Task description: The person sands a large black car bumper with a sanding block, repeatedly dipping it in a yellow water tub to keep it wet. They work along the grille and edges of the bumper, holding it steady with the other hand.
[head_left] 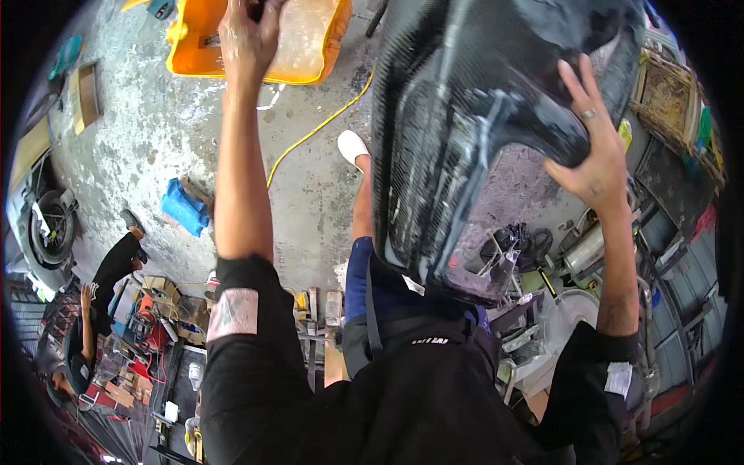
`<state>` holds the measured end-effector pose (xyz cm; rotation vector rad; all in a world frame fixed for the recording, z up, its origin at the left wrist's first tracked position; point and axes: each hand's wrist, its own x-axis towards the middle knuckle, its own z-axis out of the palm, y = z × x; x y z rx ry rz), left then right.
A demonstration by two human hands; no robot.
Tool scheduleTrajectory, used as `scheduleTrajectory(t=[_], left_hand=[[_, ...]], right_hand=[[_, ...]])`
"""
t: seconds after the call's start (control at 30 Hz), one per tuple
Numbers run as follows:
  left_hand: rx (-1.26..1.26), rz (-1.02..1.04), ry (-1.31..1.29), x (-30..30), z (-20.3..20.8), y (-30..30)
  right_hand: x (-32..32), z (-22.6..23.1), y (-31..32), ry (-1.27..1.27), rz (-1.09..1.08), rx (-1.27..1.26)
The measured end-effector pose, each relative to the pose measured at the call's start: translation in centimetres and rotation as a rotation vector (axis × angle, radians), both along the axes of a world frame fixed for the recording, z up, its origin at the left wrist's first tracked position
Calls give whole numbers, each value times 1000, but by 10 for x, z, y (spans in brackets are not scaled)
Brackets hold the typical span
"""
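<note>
Over wet concrete floor (155,132): right hand (597,163) splayed flat against glossy black carbon-fibre panel (473,139), left hand (248,39) grasping orange tub (194,54) rim; slick, unclamped panel liable to slip.

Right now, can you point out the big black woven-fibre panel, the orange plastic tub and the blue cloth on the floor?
Black woven-fibre panel (434,139), head view: its broad glossy middle.
Orange plastic tub (190,54), head view: its left wall.
Blue cloth (184,208), head view: its centre.
</note>
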<state>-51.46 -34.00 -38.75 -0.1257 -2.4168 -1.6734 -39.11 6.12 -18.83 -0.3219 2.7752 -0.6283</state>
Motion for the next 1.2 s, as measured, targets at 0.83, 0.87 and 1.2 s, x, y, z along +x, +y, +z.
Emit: scheduleTrajectory(t=[0.83,0.87,1.2], left_hand=[[-347,396,131,344,149,218],[-352,407,102,386,137,218],[-309,408,150,303,157,213]], right_hand=[[8,-26,31,179,140,114],[10,-19,26,111,107,169],[7,-26,18,157,148,131]])
